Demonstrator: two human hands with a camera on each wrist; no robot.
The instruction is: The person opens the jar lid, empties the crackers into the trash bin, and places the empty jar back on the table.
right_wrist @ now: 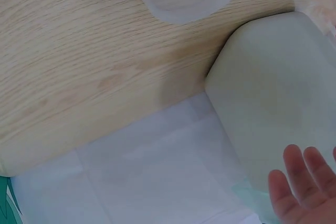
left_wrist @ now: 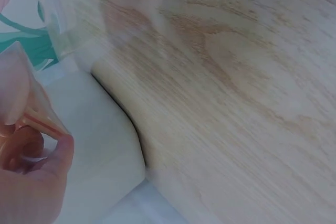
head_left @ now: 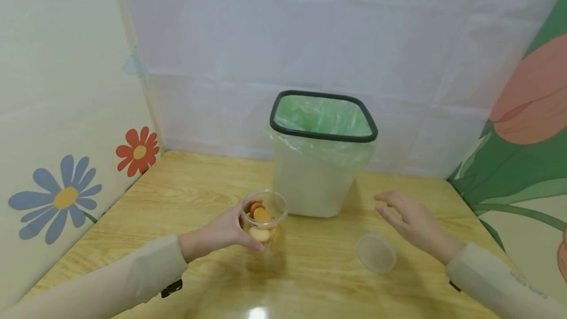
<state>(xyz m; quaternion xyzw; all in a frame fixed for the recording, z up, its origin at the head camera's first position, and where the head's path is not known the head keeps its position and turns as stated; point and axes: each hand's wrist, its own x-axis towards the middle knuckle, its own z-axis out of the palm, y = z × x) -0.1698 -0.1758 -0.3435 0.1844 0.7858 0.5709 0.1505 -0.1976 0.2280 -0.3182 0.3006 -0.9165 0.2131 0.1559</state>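
My left hand [head_left: 223, 230] grips a clear plastic jar [head_left: 278, 233], fingers behind it and thumb in front. Round, yellow-brown pieces like biscuits [head_left: 260, 233] fill part of this jar, and its top is uncovered. In the left wrist view, the thumb [left_wrist: 55, 161] presses against the jar's clear wall. A round translucent lid [head_left: 376, 253] lies flat on the table to the jar's right. Above and right of that lid, my right hand [head_left: 409, 223] hovers with relaxed fingers and holds nothing; its fingers [right_wrist: 310, 179] also show in the right wrist view.
A pale waste bin [head_left: 312, 186] with a black rim [head_left: 323, 136] and a green bag liner [head_left: 343, 112] stands behind the jar, at the back of the wood-grain table [head_left: 199, 181]. White sheeting [head_left: 221, 38] hangs behind; flower-patterned panels [head_left: 66, 87] flank both sides.
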